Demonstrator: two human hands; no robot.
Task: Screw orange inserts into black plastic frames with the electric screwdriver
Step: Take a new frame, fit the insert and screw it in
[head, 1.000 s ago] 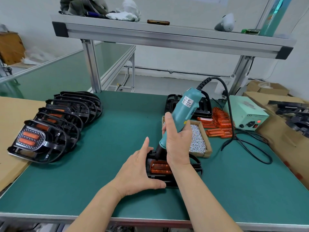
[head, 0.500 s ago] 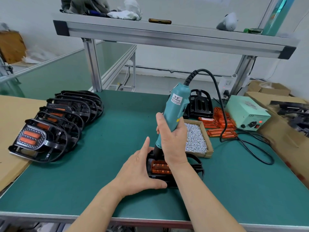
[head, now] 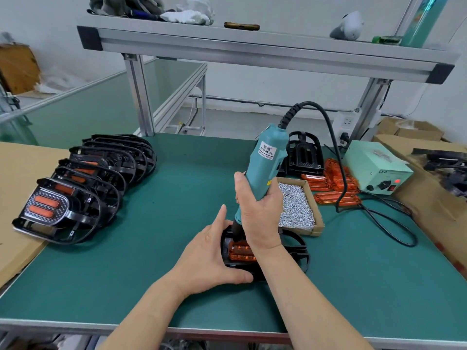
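Observation:
A black plastic frame lies on the green mat near the front edge, with an orange insert seated in it. My right hand grips the teal electric screwdriver, which stands nearly upright with its black tip down on the insert's far left end. My left hand holds the frame's left side, thumb along the near edge and fingers up the far side. The frame's middle is hidden by my right wrist.
A row of finished black frames lies at the left, partly on cardboard. A cardboard tray of screws sits behind my hand. Loose orange inserts, an empty frame and the green power box stand at the right rear.
The screwdriver has swung from a rightward lean to nearly upright, and its cord has risen. My left hand stays on the frame. The camera has shifted slightly.

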